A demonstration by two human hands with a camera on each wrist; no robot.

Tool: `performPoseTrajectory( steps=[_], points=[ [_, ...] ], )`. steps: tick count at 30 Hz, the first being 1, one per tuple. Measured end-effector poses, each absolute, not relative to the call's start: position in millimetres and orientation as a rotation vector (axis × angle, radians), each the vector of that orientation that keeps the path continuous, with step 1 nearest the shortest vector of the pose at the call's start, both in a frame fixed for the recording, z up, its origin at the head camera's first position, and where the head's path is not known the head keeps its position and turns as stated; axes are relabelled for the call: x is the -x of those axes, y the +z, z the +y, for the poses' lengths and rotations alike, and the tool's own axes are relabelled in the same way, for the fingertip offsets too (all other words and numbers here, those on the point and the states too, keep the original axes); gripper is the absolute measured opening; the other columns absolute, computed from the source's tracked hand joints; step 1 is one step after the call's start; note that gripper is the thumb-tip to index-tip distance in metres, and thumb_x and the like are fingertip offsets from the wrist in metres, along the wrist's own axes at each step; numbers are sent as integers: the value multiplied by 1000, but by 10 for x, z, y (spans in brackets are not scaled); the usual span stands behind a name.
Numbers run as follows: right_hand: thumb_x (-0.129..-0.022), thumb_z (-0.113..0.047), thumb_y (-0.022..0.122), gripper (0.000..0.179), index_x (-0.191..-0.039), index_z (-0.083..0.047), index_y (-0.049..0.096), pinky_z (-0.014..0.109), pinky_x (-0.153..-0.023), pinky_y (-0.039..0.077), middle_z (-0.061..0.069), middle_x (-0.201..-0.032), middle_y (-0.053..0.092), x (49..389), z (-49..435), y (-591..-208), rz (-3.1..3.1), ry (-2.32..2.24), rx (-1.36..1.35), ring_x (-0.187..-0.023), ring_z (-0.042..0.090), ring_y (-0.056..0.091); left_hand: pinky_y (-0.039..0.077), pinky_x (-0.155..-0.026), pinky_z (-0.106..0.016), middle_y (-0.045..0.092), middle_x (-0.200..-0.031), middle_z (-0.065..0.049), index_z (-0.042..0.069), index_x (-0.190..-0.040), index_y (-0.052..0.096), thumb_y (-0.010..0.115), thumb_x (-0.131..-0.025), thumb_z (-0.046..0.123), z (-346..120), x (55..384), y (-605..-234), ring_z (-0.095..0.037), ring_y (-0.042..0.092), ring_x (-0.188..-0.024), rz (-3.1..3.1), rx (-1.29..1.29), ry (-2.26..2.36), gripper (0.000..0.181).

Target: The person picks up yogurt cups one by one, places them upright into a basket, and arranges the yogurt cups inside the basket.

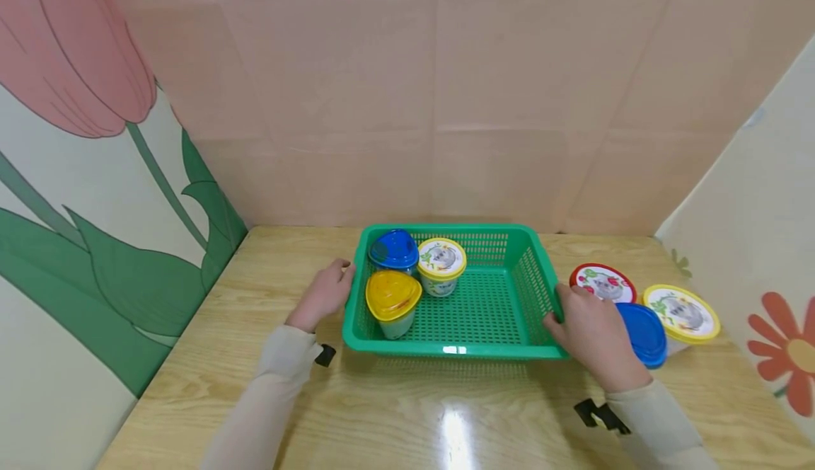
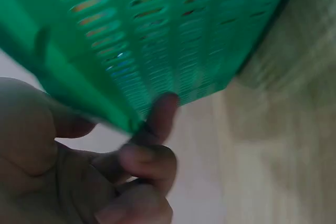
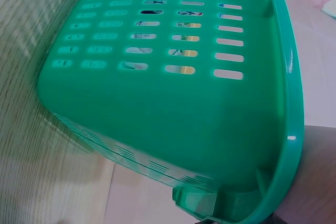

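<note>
A green plastic basket [image 1: 490, 307] with slotted walls stands in the middle of the table. At its left end are a tub with a blue lid [image 1: 395, 249], a tub with a yellow lid [image 1: 393, 296] and a round tub with a yellow-rimmed printed lid [image 1: 442, 258]. My left hand [image 1: 325, 293] holds the basket's left rim; in the left wrist view its rim [image 2: 89, 85] passes between thumb and index finger. Over the right rim, my right hand [image 1: 592, 328] grips the basket, thumb toward the inside. The right wrist view shows mostly the basket's wall [image 3: 157, 108], with the fingers hidden.
Right of the basket, beside my right hand, stand a red-rimmed tub [image 1: 601, 282], a blue-lidded tub [image 1: 643, 335] and another yellow-rimmed tub [image 1: 684, 314]. A wooden table [image 1: 382, 413] lies beneath. Walls close in behind and on both sides.
</note>
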State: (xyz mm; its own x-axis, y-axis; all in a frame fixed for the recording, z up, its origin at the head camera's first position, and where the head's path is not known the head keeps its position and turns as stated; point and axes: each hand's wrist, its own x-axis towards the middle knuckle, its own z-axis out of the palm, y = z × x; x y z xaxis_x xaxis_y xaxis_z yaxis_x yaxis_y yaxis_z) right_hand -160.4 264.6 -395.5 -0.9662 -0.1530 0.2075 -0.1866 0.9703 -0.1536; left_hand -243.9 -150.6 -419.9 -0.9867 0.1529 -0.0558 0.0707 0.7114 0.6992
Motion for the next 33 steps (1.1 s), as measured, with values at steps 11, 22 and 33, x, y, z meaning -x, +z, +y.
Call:
performPoseTrajectory(
  steps=[11,22,33],
  points=[
    [-84,-21,74,41,-109,9,63,44,-56,44,10,-75,60,1618,2632,-3931,-2933,250,-253,-60,22,50,54,-85,-44,65,-109,-18,-8,-131,53,34,-110,25,-1469,2419,-4303,-25,63,-91,2795,-257,1325,44],
    [-85,-23,74,49,-116,12,62,46,-57,49,19,-83,65,1620,2658,-3892,-2965,268,-263,-67,28,58,54,-86,-44,64,-108,-19,-9,-131,53,34,-111,25,-1440,2393,-4291,-25,63,-92,2793,-218,1337,44],
    [-87,-24,71,47,-118,10,64,58,-66,49,33,-108,60,1535,2827,-3791,-2805,379,-192,-80,44,60,54,-82,-42,64,-103,-17,-8,-130,54,34,-111,25,-1405,2394,-4297,-23,62,-88,2804,-207,1311,44]
  ],
)
